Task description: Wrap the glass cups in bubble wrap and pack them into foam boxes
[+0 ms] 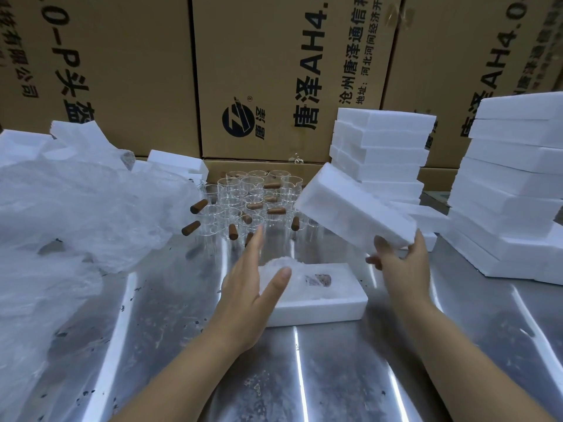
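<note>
An open white foam box lies on the steel table in front of me. Inside it sits a bubble-wrapped glass cup with its brown handle showing through the wrap. My right hand grips the near corner of a second foam piece, holding it tilted above and to the right of the box. My left hand hovers with straight fingers over the box's left end, holding nothing. A cluster of several clear glass cups with brown wooden handles stands behind the box.
A heap of bubble wrap covers the table's left side. Foam box stacks stand at the back right and far right. More foam pieces lie back left. Large cardboard cartons wall off the rear.
</note>
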